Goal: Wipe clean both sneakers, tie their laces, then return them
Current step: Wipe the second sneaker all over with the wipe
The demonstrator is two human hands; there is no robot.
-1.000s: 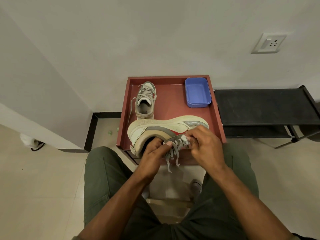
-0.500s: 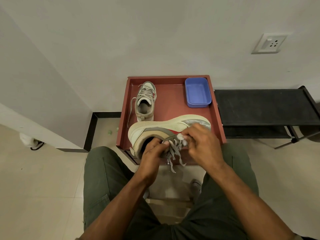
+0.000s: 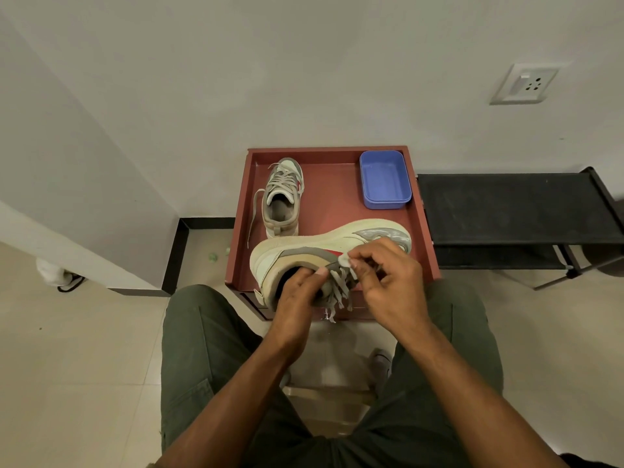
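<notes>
While the left hand (image 3: 297,295) grips the tipped sneaker (image 3: 314,255) at frame centre, the right hand (image 3: 388,278), pinching a white wipe (image 3: 345,259), has crept up from the laces (image 3: 339,288): wiping continues.

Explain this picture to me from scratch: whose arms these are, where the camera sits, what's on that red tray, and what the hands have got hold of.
There is no machine here. The camera is worn on a person's head and looks down, so the two arms are that person's own, above their green trousers.

In front is a red tray against the wall. On it stand one sneaker, upright with loose laces, and an empty-looking blue container. A black rack stands to the tray's right.

The second sneaker is tipped on its side at the tray's near edge. The left hand grips it at the opening. The right hand pinches a small white wipe against the shoe near its dangling laces.
</notes>
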